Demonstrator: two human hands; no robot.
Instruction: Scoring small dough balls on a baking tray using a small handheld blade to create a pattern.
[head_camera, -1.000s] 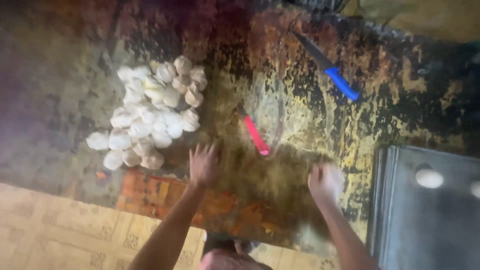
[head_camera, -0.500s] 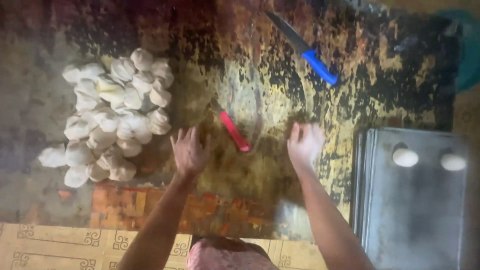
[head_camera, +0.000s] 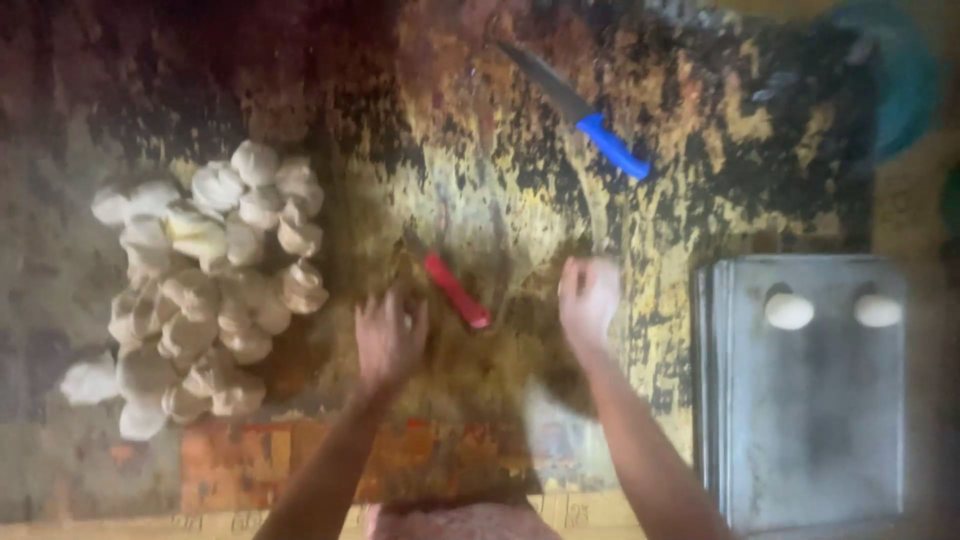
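Pressing flat on the worn, mottled surface (head_camera: 700, 180), the left hand (head_camera: 388, 338) shows spread fingers and holds nothing. The right hand (head_camera: 588, 298) is motion-blurred, palm down on the same surface, and I cannot tell whether its grip is apart or closed. Between the two hands lies a small red-handled tool (head_camera: 455, 290), just beside the left fingertips. A heap of white dough pieces (head_camera: 200, 290) sits to the left. A blue-handled knife (head_camera: 575, 108) lies farther back. At right, a metal tray (head_camera: 810, 420) carries two dough balls (head_camera: 789, 311).
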